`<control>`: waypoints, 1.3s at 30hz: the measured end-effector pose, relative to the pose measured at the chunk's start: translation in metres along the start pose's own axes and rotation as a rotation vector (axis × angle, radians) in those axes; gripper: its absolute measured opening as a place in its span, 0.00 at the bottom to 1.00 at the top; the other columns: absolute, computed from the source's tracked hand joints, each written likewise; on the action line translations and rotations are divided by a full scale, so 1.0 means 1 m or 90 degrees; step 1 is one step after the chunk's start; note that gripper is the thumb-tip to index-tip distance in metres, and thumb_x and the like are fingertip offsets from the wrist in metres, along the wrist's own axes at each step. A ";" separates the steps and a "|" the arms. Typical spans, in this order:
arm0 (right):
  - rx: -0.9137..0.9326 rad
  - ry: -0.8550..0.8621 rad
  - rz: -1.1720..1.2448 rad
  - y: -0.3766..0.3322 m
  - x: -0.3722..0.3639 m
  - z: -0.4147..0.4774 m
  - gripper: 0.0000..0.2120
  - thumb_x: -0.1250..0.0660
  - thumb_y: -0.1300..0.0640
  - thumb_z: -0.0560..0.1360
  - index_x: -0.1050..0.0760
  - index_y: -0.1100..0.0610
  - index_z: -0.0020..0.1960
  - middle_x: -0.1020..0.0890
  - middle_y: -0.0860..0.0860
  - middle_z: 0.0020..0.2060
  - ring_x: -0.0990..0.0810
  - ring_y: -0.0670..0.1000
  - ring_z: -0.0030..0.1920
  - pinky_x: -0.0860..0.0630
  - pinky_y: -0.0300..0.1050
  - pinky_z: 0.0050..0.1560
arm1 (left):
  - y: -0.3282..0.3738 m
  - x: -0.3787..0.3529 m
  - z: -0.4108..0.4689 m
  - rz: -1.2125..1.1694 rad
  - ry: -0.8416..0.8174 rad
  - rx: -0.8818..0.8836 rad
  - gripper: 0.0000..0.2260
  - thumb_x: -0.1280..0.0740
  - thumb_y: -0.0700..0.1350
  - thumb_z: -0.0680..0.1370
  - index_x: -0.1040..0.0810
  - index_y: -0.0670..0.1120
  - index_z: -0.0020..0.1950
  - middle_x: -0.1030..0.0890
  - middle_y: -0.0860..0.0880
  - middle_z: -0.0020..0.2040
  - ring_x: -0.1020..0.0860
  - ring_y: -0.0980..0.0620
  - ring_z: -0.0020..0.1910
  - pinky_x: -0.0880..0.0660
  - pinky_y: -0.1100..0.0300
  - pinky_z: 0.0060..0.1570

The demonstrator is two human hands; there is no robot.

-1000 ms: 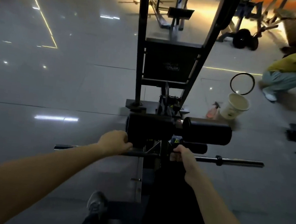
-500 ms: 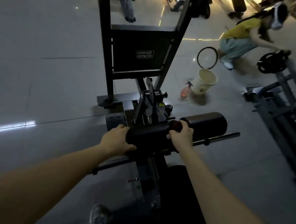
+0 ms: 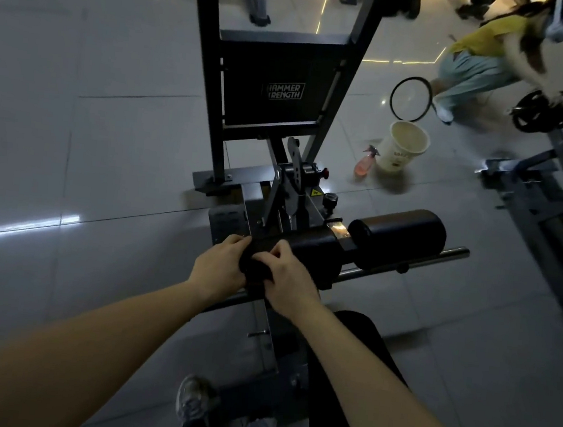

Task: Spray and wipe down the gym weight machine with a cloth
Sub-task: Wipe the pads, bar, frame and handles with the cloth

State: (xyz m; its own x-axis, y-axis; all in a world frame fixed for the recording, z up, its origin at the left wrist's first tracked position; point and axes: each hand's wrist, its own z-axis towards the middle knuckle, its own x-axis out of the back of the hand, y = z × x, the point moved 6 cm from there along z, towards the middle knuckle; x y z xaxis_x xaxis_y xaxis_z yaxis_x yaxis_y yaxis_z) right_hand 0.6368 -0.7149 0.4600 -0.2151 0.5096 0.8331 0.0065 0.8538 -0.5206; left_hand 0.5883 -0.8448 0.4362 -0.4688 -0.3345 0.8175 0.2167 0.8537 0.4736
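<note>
- Dim gym with a glossy grey tile floor (image 3: 75, 124); the weight machine (image 3: 275, 85) stands at 12 o'clock.
- A spray bottle (image 3: 364, 164) is just beside a bucket (image 3: 405, 149), at 1 o'clock.
- The left hand (image 3: 219, 269) and right hand (image 3: 287, 282) both clench a dark cloth (image 3: 255, 269) between them, on the pad (image 3: 314, 254).

I see my left hand (image 3: 219, 269) and right hand (image 3: 287, 282) side by side, fingers curled round the left end of the black roller pad (image 3: 311, 250). Far right on the floor (image 3: 106, 162), a pink spray bottle (image 3: 364, 162) stands just beside a pale bucket (image 3: 403, 147); a person (image 3: 472, 70) crouches beyond.
</note>
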 end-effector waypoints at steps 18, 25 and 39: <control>-0.159 0.197 -0.037 0.052 0.030 0.014 0.13 0.35 0.56 0.79 0.26 0.53 0.63 0.31 0.59 0.62 0.27 0.59 0.59 0.22 0.55 0.56 | 0.016 -0.009 -0.006 0.087 0.069 0.061 0.37 0.24 0.58 0.73 0.33 0.50 0.77 0.29 0.52 0.71 0.24 0.47 0.63 0.22 0.49 0.58; 0.093 0.047 -0.091 0.012 0.004 0.002 0.21 0.34 0.61 0.76 0.29 0.52 0.68 0.30 0.55 0.58 0.24 0.58 0.52 0.19 0.53 0.46 | 0.009 -0.010 -0.011 0.010 0.094 0.063 0.33 0.27 0.54 0.75 0.35 0.52 0.77 0.30 0.51 0.73 0.25 0.48 0.65 0.24 0.52 0.60; -0.154 0.182 -0.111 0.047 0.030 0.027 0.13 0.35 0.57 0.76 0.25 0.54 0.61 0.27 0.57 0.57 0.26 0.58 0.56 0.23 0.52 0.52 | -0.020 -0.034 -0.006 -0.260 -0.060 0.161 0.31 0.21 0.62 0.67 0.28 0.57 0.65 0.21 0.59 0.53 0.21 0.54 0.50 0.22 0.57 0.52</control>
State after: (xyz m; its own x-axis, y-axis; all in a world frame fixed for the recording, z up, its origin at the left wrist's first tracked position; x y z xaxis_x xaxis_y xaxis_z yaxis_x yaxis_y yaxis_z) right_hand 0.6042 -0.6620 0.4556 0.0465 0.3347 0.9412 0.2306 0.9131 -0.3361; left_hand 0.6049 -0.8525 0.4006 -0.5505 -0.6347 0.5423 -0.2102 0.7340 0.6458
